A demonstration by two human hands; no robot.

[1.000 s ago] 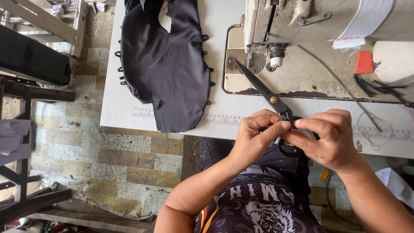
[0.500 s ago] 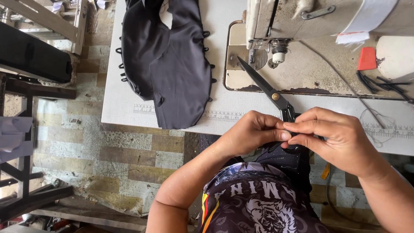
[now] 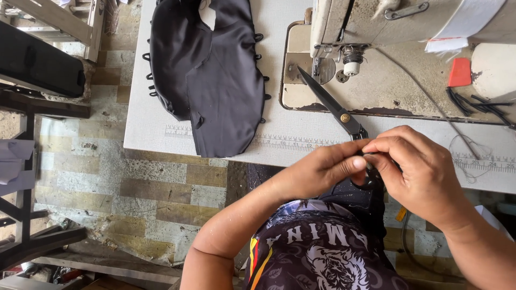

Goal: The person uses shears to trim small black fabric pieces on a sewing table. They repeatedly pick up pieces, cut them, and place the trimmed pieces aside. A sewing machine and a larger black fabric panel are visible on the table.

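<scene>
Fabric first, far left on the table (image 3: 161, 134): dark garment piece (image 3: 215, 75) with small loops along both edges, lying flat, long axis running near-to-far, well apart from both hands. Right of it, sewing machine (image 3: 387, 32) on its worn base plate. Scissors (image 3: 336, 110) lie on the table edge, blades pointing far-left toward the machine's needle area, handles near-right and tucked right against the hands. Left hand (image 3: 322, 172) is curled, thumb and forefinger pinched together at the tip. Right hand (image 3: 416, 166) is curled over from the right, fingertips meeting the left's. Between them, a small dark bit of cloth or strip (image 3: 370, 161), mostly hidden, so can't tell exactly what it is; more dark fabric hangs below it toward the lap. Both hands pinch it at the near table edge, just this side of the scissor handles. Right hand sits closer to the scissors. Far right: red tag (image 3: 460, 71), loose black strips (image 3: 481, 103).
</scene>
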